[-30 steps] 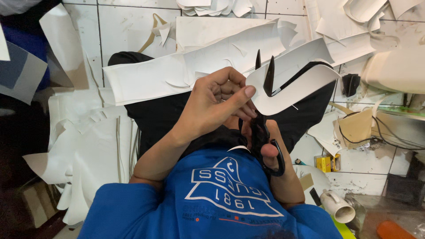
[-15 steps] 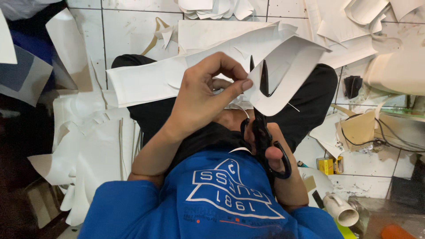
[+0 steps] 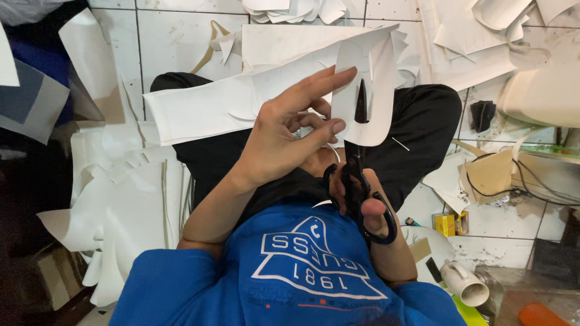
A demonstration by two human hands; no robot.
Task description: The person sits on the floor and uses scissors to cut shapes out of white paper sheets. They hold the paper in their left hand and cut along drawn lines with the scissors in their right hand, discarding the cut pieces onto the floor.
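Above the lap, left hand (image 3: pixel 284 142) pinching a white sheet (image 3: pixel 241 102), fingers (image 3: pixel 320 130) partly curled, forefinger outstretched. Below it, right hand (image 3: pixel 362 202) closed through black scissors (image 3: pixel 359 187), blades up through the sheet's slot.

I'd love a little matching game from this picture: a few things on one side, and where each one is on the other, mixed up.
Things:
1. black scissors
2. white sheet
3. small yellow box
4. white tube

Places:
A. on the tiled floor, right of the person's leg
B. gripped in the right hand, blades poking up through the sheet
C. lying at the lower right, open end facing the camera
D. pinched by the left hand, stretched across the lap

Pairs: 1-B, 2-D, 3-A, 4-C
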